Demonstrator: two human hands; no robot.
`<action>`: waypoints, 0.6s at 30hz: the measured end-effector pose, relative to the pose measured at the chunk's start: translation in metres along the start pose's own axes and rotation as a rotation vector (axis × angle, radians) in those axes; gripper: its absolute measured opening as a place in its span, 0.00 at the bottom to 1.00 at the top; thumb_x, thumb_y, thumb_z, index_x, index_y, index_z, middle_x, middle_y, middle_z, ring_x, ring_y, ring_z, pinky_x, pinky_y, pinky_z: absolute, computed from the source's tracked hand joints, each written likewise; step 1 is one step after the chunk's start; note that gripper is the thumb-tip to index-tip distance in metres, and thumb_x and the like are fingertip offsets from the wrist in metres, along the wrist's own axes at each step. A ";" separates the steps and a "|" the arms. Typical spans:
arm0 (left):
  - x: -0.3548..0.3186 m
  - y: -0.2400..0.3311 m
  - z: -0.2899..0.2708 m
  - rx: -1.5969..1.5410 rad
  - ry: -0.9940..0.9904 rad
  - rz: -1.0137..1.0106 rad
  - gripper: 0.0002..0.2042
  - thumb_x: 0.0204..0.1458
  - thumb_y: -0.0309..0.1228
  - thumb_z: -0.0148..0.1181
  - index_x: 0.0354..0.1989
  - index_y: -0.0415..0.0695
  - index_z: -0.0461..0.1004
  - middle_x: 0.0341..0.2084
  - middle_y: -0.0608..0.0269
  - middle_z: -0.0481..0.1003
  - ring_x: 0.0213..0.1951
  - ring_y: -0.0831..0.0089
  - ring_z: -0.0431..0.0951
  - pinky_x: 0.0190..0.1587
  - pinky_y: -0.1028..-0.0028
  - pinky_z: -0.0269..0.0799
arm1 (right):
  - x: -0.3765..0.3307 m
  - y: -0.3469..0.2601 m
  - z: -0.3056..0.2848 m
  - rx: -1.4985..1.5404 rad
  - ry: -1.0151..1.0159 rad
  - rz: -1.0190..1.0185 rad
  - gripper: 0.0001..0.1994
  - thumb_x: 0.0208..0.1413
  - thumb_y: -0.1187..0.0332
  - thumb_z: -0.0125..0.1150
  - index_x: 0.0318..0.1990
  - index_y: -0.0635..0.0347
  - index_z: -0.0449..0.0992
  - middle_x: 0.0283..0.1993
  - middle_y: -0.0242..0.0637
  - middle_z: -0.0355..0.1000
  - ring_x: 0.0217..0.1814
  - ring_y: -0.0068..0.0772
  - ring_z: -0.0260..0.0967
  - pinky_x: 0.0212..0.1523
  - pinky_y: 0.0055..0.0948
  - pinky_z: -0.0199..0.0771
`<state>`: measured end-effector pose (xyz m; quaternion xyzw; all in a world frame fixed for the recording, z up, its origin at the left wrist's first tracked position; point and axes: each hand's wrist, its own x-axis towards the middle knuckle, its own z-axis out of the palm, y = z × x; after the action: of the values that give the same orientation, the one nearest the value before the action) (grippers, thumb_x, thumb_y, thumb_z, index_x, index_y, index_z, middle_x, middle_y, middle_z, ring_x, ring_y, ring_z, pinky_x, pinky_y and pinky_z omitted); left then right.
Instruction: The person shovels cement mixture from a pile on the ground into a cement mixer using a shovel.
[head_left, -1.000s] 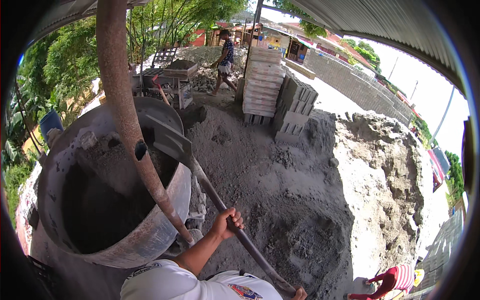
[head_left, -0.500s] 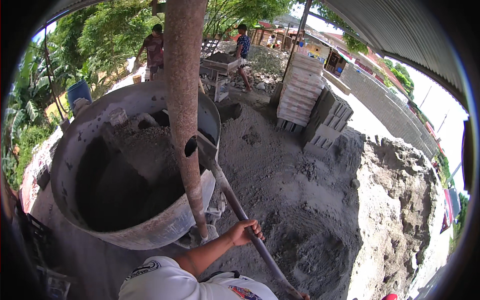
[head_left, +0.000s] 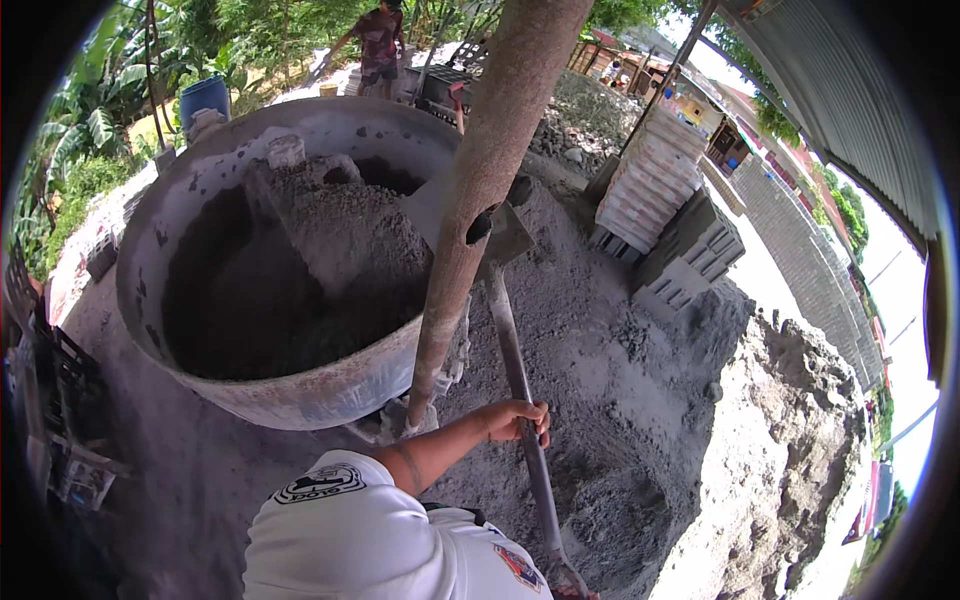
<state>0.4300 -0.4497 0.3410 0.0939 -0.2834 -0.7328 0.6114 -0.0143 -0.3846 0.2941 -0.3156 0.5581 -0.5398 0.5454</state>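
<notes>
Clamped on, fingers wrapped right round the shaft of the shovel, and that's the left hand with the grip, partway along, its arm reaching out from a white shirt! Down at the very bottom edge, just a sliver of the right hand at the near end of the shaft, and how those fingers close we cannot tell from here. Up the other end goes the shovel, its blade out past the left hand, partly hidden behind a rusty pole and close by the round drum. What a big open drum it is, with a mound of grey mix inside and a pale lump near the far wall! That pole slants across in front of the drum's right side, a dark hole showing in it. Over to the right, loose grey sand in the shade, a sunlit mound beyond it, and farther back a tall stack of bags beside grey hollow blocks. And beyond the drum, a blue barrel on the left, and a co-worker in a dark red shirt standing behind the rim
</notes>
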 end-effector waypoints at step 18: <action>-0.033 0.084 0.035 -0.303 0.155 0.480 0.14 0.54 0.42 0.53 0.19 0.52 0.63 0.14 0.75 0.57 0.17 0.80 0.60 0.29 0.71 0.64 | -0.008 -0.010 0.078 0.082 -0.291 -0.269 0.14 0.61 0.56 0.49 0.30 0.54 0.71 0.26 0.30 0.64 0.29 0.27 0.62 0.31 0.28 0.64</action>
<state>0.4911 -0.4155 0.4074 -0.0125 -0.1375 -0.5921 0.7940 0.0586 -0.3996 0.3196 -0.4395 0.4040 -0.5789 0.5554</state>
